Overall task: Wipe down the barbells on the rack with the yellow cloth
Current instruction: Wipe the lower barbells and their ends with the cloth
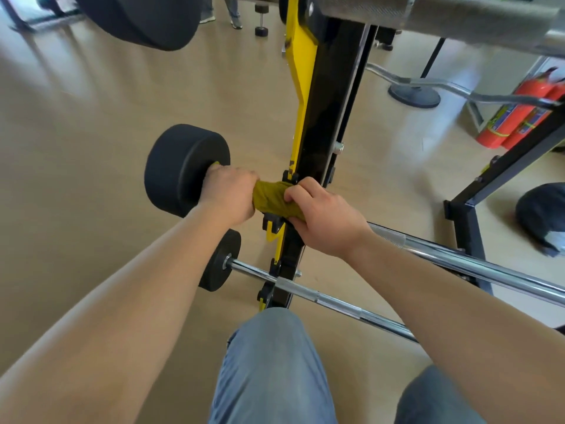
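Barbell (452,258) in work sat low on the rack upright (330,117), in a black cradle (273,223), with its black end weight (183,169) out to the left. Yellow cloth (272,197) was wrapped round the bar right at that cradle, between weight and upright. Left hand (229,194) was curled tight round the bar against the weight; a scrap of yellow showed past its fingers, so the cloth likely ran under it. Right hand (321,215) was closed over the other end of the cloth at the cradle, fingers bunching the fabric. Judgement: this was the short end section, the awkward bit. To do it well, twist the wrapped cloth round the bar and don't just slide it, since the travel between weight and cradle looked minimal. Keep the fabric clear of the cradle lip or it could snag. Then run the right hand out along the knurled chrome toward the far side. Watch for the bar rolling in the cradle under twist. Lower barbell (336,304) and the top bar (474,16) remained to check; I couldn't tell whether they were clean.
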Motion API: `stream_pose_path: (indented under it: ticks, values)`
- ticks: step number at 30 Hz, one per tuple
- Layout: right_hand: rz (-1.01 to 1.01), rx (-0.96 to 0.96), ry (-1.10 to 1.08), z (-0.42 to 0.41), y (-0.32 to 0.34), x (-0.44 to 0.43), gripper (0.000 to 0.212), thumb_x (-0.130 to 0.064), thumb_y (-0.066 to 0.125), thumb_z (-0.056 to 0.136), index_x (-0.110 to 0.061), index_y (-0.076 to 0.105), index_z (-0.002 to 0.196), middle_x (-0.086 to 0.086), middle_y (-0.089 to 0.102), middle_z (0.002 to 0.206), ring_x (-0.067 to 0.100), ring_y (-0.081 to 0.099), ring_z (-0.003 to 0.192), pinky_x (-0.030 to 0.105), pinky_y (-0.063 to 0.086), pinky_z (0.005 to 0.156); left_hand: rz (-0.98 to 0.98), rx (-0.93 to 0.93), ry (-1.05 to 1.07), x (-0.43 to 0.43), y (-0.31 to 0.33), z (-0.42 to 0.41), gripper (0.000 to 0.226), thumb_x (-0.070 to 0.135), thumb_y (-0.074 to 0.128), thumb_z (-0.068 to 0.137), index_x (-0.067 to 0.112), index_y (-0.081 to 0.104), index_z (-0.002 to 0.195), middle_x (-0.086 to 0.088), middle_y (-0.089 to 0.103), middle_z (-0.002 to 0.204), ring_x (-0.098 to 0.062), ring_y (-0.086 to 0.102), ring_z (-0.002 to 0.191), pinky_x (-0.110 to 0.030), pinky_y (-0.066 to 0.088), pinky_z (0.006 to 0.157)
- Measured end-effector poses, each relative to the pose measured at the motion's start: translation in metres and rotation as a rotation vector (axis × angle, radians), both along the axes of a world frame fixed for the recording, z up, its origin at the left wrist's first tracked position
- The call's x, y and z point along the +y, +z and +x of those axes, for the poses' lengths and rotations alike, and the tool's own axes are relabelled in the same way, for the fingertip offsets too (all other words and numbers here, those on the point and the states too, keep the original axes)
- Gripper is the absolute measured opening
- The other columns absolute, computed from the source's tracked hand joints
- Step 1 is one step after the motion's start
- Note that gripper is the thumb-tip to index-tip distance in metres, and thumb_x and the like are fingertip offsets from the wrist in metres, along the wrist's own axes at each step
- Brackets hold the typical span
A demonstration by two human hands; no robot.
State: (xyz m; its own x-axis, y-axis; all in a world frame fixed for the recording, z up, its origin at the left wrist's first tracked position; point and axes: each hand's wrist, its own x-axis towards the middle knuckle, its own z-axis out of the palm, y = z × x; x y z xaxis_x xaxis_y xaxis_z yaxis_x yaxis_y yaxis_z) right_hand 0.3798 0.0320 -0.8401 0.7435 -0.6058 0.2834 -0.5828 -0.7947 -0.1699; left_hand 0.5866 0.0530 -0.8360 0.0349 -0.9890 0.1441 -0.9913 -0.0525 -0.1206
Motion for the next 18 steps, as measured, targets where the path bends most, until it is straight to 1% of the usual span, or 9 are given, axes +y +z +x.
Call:
stream_pose_path:
  ticks: [2,4,6,8,10,12,14,16,18]
  values:
    - [-0.001,-0.029,0.027,-0.002,0.0,0.001,0.037,-0.025,0.066,0.094,-0.02,0.053,0.127,0.003,0.05,0.122,0.018,0.055,0.085,0.029,0.05,0.069,0.231,0.083,-0.019,-0.007,0.017,0.006,0.007,0.018,0.055,0.085,0.025,0.057,0.083,0.002,0.058,0.072,-0.022,0.058,0.068,-0.036,0.049,0.068]
    - [-0.016,-0.07,0.061,-0.005,-0.001,0.001,0.033,-0.025,0.067,0.094,-0.018,0.06,0.125,0.004,0.055,0.119,0.023,0.061,0.086,0.029,0.052,0.07,0.399,0.31,0.014,-0.01,0.033,0.001,0.013,0.012,0.052,0.088,0.021,0.062,0.086,-0.005,0.064,0.079,-0.023,0.06,0.07,-0.037,0.051,0.063]
    - [-0.038,-0.1,0.074,-0.007,-0.001,0.001,0.026,-0.024,0.065,0.095,-0.017,0.067,0.119,0.006,0.058,0.114,0.024,0.063,0.085,0.032,0.054,0.071,0.416,0.614,0.043,-0.009,0.037,-0.011,0.014,0.009,0.05,0.091,0.015,0.063,0.09,-0.011,0.064,0.086,-0.025,0.06,0.077,-0.038,0.051,0.068]
    - [-0.039,-0.109,0.059,-0.008,0.0,0.002,0.021,-0.023,0.063,0.095,-0.017,0.071,0.113,0.006,0.059,0.111,0.024,0.063,0.086,0.034,0.055,0.075,0.366,0.776,0.049,-0.002,0.035,-0.024,0.016,0.01,0.049,0.09,0.018,0.062,0.096,-0.013,0.064,0.094,-0.029,0.061,0.09,-0.045,0.052,0.082]
    - [-0.037,-0.095,0.046,-0.008,0.0,0.004,0.019,-0.021,0.063,0.095,-0.016,0.073,0.11,0.007,0.061,0.11,0.025,0.064,0.088,0.036,0.057,0.078,0.36,0.798,0.084,0.005,0.033,-0.03,0.018,0.014,0.051,0.087,0.025,0.058,0.099,-0.013,0.061,0.1,-0.034,0.056,0.106,-0.056,0.046,0.097]
    - [-0.052,-0.064,0.04,-0.01,0.0,0.007,0.018,-0.018,0.061,0.096,-0.014,0.074,0.108,0.007,0.063,0.106,0.025,0.065,0.086,0.039,0.057,0.08,0.413,0.796,0.117,0.011,0.039,-0.037,0.018,0.017,0.053,0.086,0.024,0.055,0.103,-0.013,0.059,0.103,-0.035,0.053,0.11,-0.057,0.04,0.104]
    - [-0.059,-0.005,0.018,-0.016,0.003,0.01,0.02,-0.019,0.058,0.098,-0.014,0.074,0.109,0.004,0.066,0.1,0.023,0.066,0.084,0.04,0.057,0.08,0.445,0.796,0.141,0.015,0.044,-0.049,0.026,0.014,0.054,0.09,0.014,0.051,0.115,-0.017,0.053,0.115,-0.033,0.052,0.108,-0.051,0.043,0.102]
    - [-0.074,0.078,-0.008,-0.026,0.01,0.012,0.022,-0.024,0.052,0.101,-0.018,0.069,0.113,0.001,0.066,0.095,0.023,0.065,0.078,0.041,0.057,0.076,0.394,0.725,0.16,0.02,0.051,-0.066,0.032,0.01,0.048,0.095,0.004,0.047,0.126,-0.022,0.046,0.126,-0.035,0.048,0.113,-0.044,0.045,0.098]
    - [-0.099,0.156,-0.034,-0.038,0.016,0.011,0.025,-0.029,0.047,0.103,-0.022,0.062,0.122,0.0,0.065,0.095,0.025,0.064,0.074,0.042,0.057,0.071,0.282,0.622,0.178,0.025,0.051,-0.08,0.029,0.009,0.043,0.098,-0.002,0.051,0.124,-0.023,0.053,0.123,-0.033,0.053,0.105,-0.039,0.045,0.088]
